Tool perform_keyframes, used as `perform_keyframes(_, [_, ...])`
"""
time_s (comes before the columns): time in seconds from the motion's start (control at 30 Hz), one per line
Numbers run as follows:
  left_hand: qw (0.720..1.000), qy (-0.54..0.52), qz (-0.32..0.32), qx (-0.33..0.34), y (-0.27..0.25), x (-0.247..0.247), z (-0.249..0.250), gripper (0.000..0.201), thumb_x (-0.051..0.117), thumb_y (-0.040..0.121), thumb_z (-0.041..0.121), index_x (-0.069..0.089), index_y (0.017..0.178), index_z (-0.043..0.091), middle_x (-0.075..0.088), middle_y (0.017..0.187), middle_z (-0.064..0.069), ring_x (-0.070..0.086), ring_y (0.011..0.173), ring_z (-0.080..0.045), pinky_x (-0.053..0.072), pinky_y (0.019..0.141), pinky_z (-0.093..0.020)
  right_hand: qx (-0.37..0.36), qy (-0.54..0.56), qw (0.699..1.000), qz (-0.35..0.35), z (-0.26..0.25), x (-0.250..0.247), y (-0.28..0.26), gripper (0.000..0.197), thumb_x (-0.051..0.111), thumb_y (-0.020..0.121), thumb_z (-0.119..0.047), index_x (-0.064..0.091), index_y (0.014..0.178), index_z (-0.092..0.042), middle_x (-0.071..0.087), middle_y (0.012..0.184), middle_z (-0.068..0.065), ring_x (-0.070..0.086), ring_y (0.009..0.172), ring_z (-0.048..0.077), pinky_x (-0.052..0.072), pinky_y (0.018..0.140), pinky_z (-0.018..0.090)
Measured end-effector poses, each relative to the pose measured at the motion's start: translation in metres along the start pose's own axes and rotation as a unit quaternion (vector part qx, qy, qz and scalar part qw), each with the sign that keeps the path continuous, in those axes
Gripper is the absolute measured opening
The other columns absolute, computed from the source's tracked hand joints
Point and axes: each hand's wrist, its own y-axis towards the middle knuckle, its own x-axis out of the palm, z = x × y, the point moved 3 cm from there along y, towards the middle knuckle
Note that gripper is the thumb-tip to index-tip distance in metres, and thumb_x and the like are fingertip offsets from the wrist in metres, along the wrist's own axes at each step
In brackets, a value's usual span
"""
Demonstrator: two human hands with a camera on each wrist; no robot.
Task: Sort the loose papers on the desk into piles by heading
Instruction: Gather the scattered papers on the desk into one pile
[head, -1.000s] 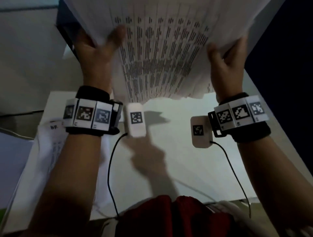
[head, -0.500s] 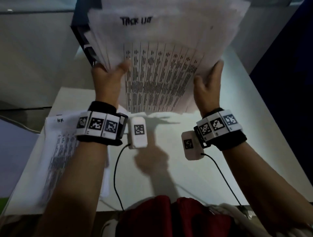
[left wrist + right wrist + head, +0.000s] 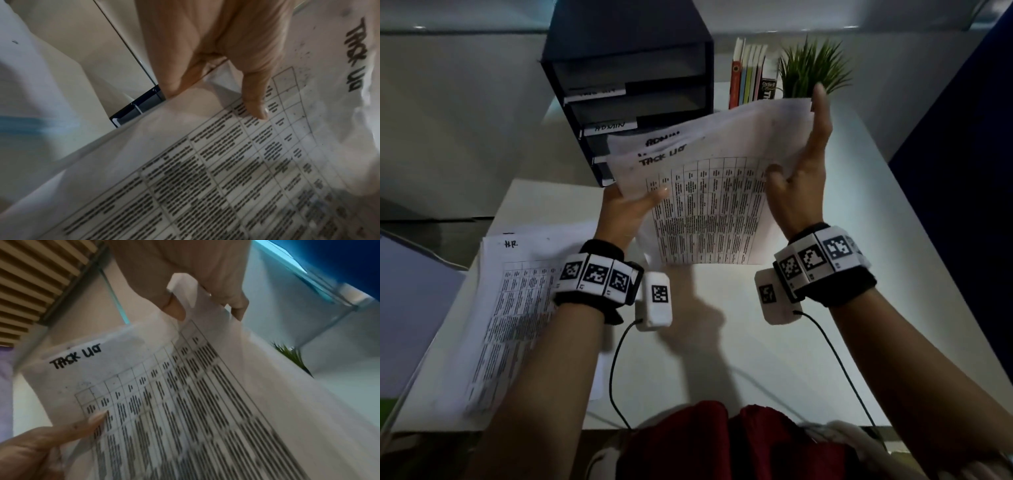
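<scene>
Held papers: a sheaf of loose papers point(image 3: 709, 205) is raised above the white desk point(image 3: 774, 359), between the two hands, in front of the dark tray organiser point(image 3: 633, 89).
Top sheet: handwritten heading "TASK LIST" over a printed table; behind it the head view shows a sheet headed "ADMIN" point(image 3: 661, 140).
Left hand: the left hand point(image 3: 625, 214) grips the sheaf's left edge, thumb laid on the printed face, fingers underneath.
Right hand: the right hand point(image 3: 803, 178) stands at the sheaf's right edge with fingers stretched upward; the right wrist view shows thumb and finger pinching the upper corner of a sheet point(image 3: 185, 293).
HR pile: a pile headed "HR." point(image 3: 517, 308) lies flat on the desk's left part, partly under the left forearm, well apart from the held sheaf.
Hidden or unclear: table text is blurred in every view; how many sheets the sheaf holds cannot be told; the left fingers under the paper are hidden in the head view; the organiser's lower trays are covered by the sheaf.
Organiser labels: one reads "ADMIN"; the label above it is illegible.
View differences: only the head view shows the books point(image 3: 750, 75) and the plant point(image 3: 815, 68) at the desk's far edge; the left wrist view shows the thumb tip point(image 3: 257, 107) pressing on the table grid.
</scene>
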Motion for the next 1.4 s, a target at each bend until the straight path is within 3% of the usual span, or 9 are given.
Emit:
perform_keyframes(0.2, [0.999, -0.030, -0.019, 0.010, 0.005, -0.008, 0.002, 0.026, 0.077, 0.062, 0.013, 0.070, 0.085, 0.022, 0.072, 0.078, 0.015, 0.067, 0.083, -0.002, 0.053, 0.080, -0.022, 0.004, -0.138, 0.989, -0.052, -0.010, 0.005, 0.014, 0.058, 0.039, 0.069, 0.002, 0.057, 0.122, -0.014, 0.036, 0.125, 0.022, 0.044, 0.113, 0.026, 0.034, 0.086, -0.002])
perform_keyframes(0.37, [0.999, -0.026, 0.035, -0.001, 0.007, -0.010, 0.001, 0.023, 0.066, 0.080, 0.003, 0.065, 0.101, 0.012, 0.071, 0.084, 0.016, 0.066, 0.086, -0.003, 0.048, 0.095, -0.031, 0.067, -0.006, 0.998, -0.017, 0.003, 0.006, 0.015, 0.067, 0.045, 0.074, 0.002, 0.030, 0.139, -0.006, 0.039, 0.129, 0.002, 0.045, 0.118, 0.021, 0.042, 0.102, 0.030])
perform_keyframes(0.47, [0.994, -0.052, 0.069, 0.070, 0.017, -0.012, 0.036, 0.026, 0.070, 0.076, 0.005, 0.063, 0.101, 0.007, 0.071, 0.083, 0.015, 0.065, 0.082, -0.003, 0.050, 0.082, -0.022, 0.139, 0.023, 0.990, 0.005, 0.003, 0.005, 0.018, 0.047, 0.045, 0.073, -0.006, 0.042, 0.120, -0.004, 0.051, 0.103, -0.010, 0.051, 0.095, 0.001, 0.047, 0.086, 0.022])
perform_keyframes(0.57, [0.985, -0.091, 0.085, 0.120, 0.026, -0.022, 0.066, 0.019, 0.075, 0.066, 0.013, 0.067, 0.084, 0.010, 0.072, 0.074, 0.011, 0.065, 0.076, -0.009, 0.051, 0.078, -0.028, 0.119, 0.056, 0.991, 0.013, -0.006, 0.014, 0.017, 0.031, 0.042, 0.074, -0.004, 0.040, 0.105, -0.010, 0.052, 0.103, -0.004, 0.054, 0.100, 0.014, 0.050, 0.092, 0.034])
perform_keyframes(0.73, [0.989, -0.104, 0.090, 0.060, 0.014, -0.036, 0.032, 0.025, 0.077, 0.065, 0.010, 0.065, 0.088, 0.007, 0.072, 0.078, 0.006, 0.066, 0.082, -0.014, 0.052, 0.081, -0.031, 0.126, 0.017, 0.992, -0.003, 0.006, 0.030, -0.012, 0.038, 0.038, 0.076, 0.005, 0.032, 0.109, -0.012, 0.044, 0.094, -0.016, 0.046, 0.083, -0.017, 0.042, 0.080, 0.016])
perform_keyframes(0.9, [0.997, -0.015, 0.053, -0.060, 0.000, -0.043, -0.015, 0.026, 0.065, 0.082, 0.006, 0.062, 0.108, 0.006, 0.068, 0.099, 0.001, 0.064, 0.087, -0.004, 0.051, 0.074, -0.013, 0.187, -0.020, 0.981, -0.052, 0.017, 0.050, -0.036, 0.037, 0.037, 0.074, -0.002, 0.030, 0.109, -0.009, 0.046, 0.105, 0.009, 0.048, 0.093, 0.020, 0.045, 0.083, 0.037])
perform_keyframes(1.13, [0.992, 0.025, 0.117, 0.029, 0.011, -0.076, 0.040, 0.014, 0.057, 0.090, 0.009, 0.055, 0.101, 0.017, 0.062, 0.100, 0.000, 0.059, 0.088, -0.006, 0.046, 0.075, -0.007, 0.115, 0.035, 0.993, -0.007, -0.010, 0.077, -0.023, 0.024, 0.046, 0.090, -0.004, 0.029, 0.106, -0.008, 0.048, 0.103, -0.001, 0.051, 0.091, -0.002, 0.044, 0.086, 0.015])
perform_keyframes(1.23, [0.983, 0.035, 0.170, 0.059, 0.021, -0.119, 0.063, 0.008, 0.060, 0.088, 0.010, 0.057, 0.089, 0.018, 0.063, 0.093, 0.001, 0.061, 0.079, 0.000, 0.048, 0.078, -0.014, 0.112, -0.001, 0.992, -0.058, -0.016, 0.107, -0.039, 0.018, 0.045, 0.092, -0.003, 0.033, 0.088, -0.015, 0.039, 0.075, -0.011, 0.046, 0.062, -0.019, 0.036, 0.061, 0.004])
perform_keyframes(1.4, [0.945, 0.202, 0.257, -0.029, 0.018, -0.195, 0.042, 0.037, 0.055, 0.091, 0.015, 0.051, 0.123, -0.003, 0.052, 0.121, -0.007, 0.049, 0.113, -0.015, 0.034, 0.076, -0.006, 0.166, -0.094, 0.952, -0.238, -0.020, 0.170, -0.091, 0.023, 0.052, 0.091, -0.010, 0.034, 0.076, -0.015, 0.039, 0.064, -0.005, 0.041, 0.059, 0.008, 0.027, 0.058, 0.026])
